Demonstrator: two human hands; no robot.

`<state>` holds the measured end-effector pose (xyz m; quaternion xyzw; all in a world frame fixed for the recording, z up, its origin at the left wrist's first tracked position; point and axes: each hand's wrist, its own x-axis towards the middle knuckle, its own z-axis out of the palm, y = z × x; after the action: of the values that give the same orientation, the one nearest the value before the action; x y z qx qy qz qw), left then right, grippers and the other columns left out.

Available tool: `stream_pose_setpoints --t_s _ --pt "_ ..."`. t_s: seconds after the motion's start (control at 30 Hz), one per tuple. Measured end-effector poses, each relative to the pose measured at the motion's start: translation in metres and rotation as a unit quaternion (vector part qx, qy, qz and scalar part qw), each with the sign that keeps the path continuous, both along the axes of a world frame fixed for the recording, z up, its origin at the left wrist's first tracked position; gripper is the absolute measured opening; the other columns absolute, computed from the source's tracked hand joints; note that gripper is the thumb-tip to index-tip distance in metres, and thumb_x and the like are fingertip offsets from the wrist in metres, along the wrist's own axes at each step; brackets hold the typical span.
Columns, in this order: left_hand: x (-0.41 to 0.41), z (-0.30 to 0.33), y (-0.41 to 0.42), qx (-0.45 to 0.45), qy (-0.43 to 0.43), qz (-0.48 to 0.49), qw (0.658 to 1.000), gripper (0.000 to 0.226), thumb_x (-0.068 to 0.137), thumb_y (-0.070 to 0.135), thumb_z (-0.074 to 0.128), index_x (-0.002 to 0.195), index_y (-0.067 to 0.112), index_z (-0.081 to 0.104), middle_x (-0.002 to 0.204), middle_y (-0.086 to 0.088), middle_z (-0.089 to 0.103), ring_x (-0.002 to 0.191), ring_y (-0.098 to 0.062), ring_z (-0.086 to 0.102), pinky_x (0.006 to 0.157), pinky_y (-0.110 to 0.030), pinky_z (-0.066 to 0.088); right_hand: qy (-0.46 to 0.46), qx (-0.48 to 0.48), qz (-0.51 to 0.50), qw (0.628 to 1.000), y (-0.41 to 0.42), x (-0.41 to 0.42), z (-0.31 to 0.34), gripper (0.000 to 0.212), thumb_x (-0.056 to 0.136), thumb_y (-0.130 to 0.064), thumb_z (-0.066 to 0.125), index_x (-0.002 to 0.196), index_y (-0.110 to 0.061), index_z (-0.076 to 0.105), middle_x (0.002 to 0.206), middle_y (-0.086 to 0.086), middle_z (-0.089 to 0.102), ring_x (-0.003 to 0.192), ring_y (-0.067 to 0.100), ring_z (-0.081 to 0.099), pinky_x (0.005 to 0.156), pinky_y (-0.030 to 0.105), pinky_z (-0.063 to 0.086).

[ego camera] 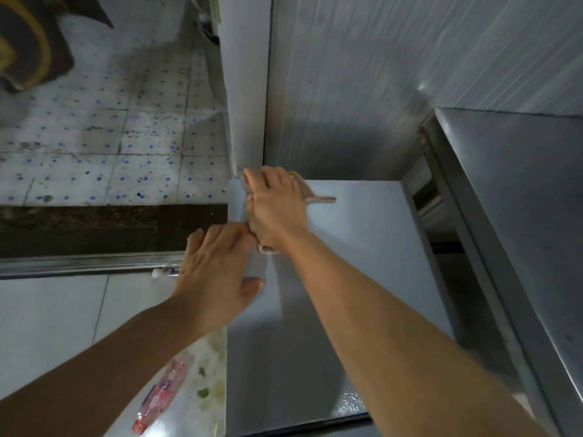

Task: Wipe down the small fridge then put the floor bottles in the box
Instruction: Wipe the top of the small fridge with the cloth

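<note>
I see the right hand [277, 203] pressing a crumpled beige cloth [310, 192] onto the grey flat-topped small fridge [347, 263], fingers together. The left hand [217, 279] rests on its left edge, fingers loosely spread. A pink-labelled clear plastic bottle [161, 395] lies on the floor.

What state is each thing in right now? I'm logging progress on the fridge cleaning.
small fridge: top being wiped, nothing else on it.
cloth: pressed flat on the fridge top's far left corner.
right hand: presses on the cloth.
left hand: open, resting at the fridge's left edge.
bottle: lying on the floor, not yet boxed.
</note>
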<state>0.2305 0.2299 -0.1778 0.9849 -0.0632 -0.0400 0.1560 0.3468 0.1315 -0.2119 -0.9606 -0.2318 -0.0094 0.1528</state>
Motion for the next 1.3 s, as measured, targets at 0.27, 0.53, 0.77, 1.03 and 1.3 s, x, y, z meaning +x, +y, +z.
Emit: stream_pose_setpoints --t_s 0.27,0.53,0.77,1.03,1.3 --pt "-0.010 -0.003 0.007 -0.038 0.017 -0.003 0.999 0.062 0.079 0.042 0.062 0.136 0.023 0.042 0.147 0.009 0.031 0.136 -0.013 0.027 0.112 -0.040 0.021 -0.005 -0.077 -0.139 0.987 -0.141 0.026 0.008 0.040 0.097 -0.025 0.038 0.137 -0.024 0.041 0.138 0.005 0.042 0.131 0.028 0.032 0.109 0.047 0.024" --pt "-0.040 -0.002 0.028 -0.063 0.015 0.015 0.998 0.051 0.077 0.033 0.068 0.124 0.025 0.049 0.131 0.009 0.043 0.118 -0.013 0.045 0.102 -0.028 0.030 -0.041 -0.036 -0.013 0.998 -0.012 -0.002 -0.002 0.040 0.088 -0.024 0.043 0.128 -0.023 0.048 0.126 0.003 0.050 0.119 0.026 0.041 0.102 0.041 0.029" --pt "-0.054 0.010 0.055 -0.074 0.008 0.052 0.996 0.042 0.076 0.022 0.069 0.116 0.019 0.055 0.120 0.005 0.048 0.105 -0.015 0.050 0.091 -0.026 0.038 -0.021 -0.070 0.136 0.988 0.030 -0.014 0.005 0.023 0.093 -0.023 0.043 0.106 -0.018 0.061 0.124 -0.001 0.051 0.133 0.024 0.031 0.110 0.042 0.024" --pt "-0.061 0.025 0.043 -0.135 -0.049 0.065 0.987 0.043 0.071 0.000 0.070 0.111 0.007 0.057 0.115 -0.008 0.056 0.100 -0.027 0.058 0.085 -0.046 0.047 0.015 -0.042 0.224 0.974 -0.022 -0.145 0.014 0.027 0.091 -0.028 0.040 0.104 -0.021 0.062 0.123 -0.004 0.053 0.137 0.021 0.029 0.112 0.045 0.026" --pt "-0.057 0.009 -0.001 -0.111 -0.038 0.054 0.992 0.055 0.074 0.001 0.063 0.126 0.011 0.049 0.130 -0.006 0.051 0.114 -0.028 0.051 0.096 -0.040 0.038 0.017 -0.053 0.030 0.998 -0.086 -0.068 0.005 0.052 0.095 -0.036 0.026 0.145 -0.024 0.036 0.156 0.002 0.027 0.145 0.022 0.019 0.118 0.045 0.017"
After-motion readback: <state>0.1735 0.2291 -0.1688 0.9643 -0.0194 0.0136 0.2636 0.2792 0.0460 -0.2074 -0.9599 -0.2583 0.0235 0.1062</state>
